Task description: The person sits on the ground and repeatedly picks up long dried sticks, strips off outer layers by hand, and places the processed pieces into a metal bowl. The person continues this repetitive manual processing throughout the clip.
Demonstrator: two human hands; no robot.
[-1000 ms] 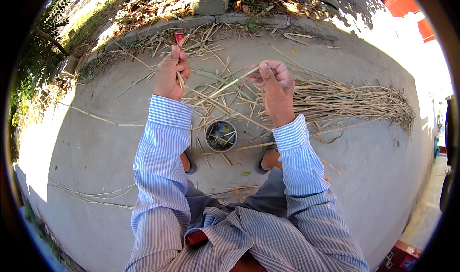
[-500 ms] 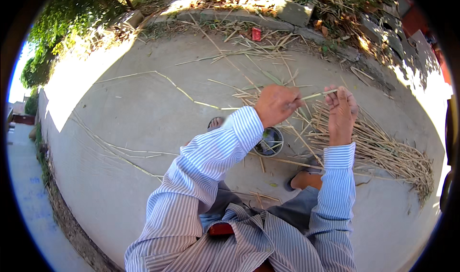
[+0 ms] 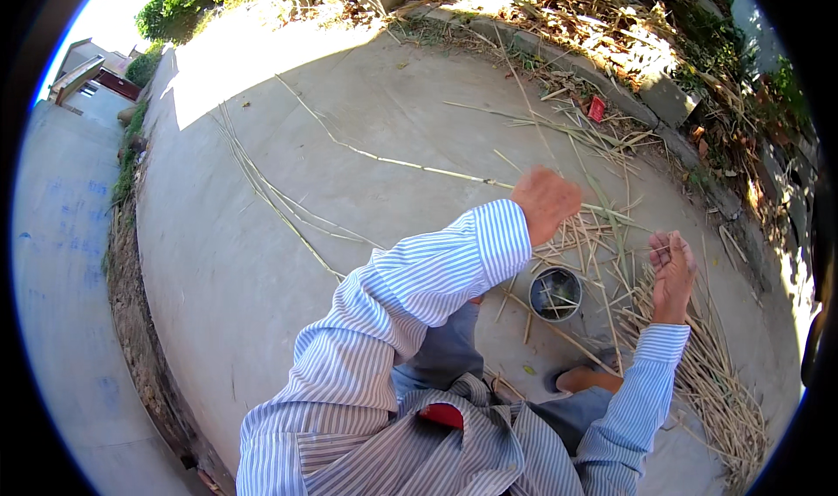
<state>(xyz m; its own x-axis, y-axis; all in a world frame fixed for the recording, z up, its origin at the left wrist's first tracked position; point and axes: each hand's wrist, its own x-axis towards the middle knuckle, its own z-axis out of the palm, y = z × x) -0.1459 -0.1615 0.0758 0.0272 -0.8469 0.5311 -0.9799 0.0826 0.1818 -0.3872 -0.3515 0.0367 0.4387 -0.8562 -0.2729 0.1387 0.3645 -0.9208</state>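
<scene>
Long pale stalk (image 3: 384, 158) runs in at approx. 10 o'clock to L hand (image 3: 547, 203), clenched, contents hidden. Bucket (image 3: 543, 315) at its 6 o'clock, insides murky. R hand (image 3: 674, 273), 4 o'clock, farther off vs. 0.5 s ago; fingers curled, grip can't tell. Straw bundle (image 3: 720, 391), 5 o'clock from R, part hidden by R sleeve (image 3: 642, 400).

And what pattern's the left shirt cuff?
Left shirt cuff: blue and white stripes, clear in the head view.

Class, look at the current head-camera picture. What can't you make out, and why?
All in the head view:
- Left hand: its fingers and grip, hidden behind its own blurred back.
- Right hand: whether it pinches anything, too small to tell.
- Stalk bundle: part hidden by the right hand and right sleeve.
- Round container: its bottom, too dark.
- Red item: its kind, too small.
</scene>
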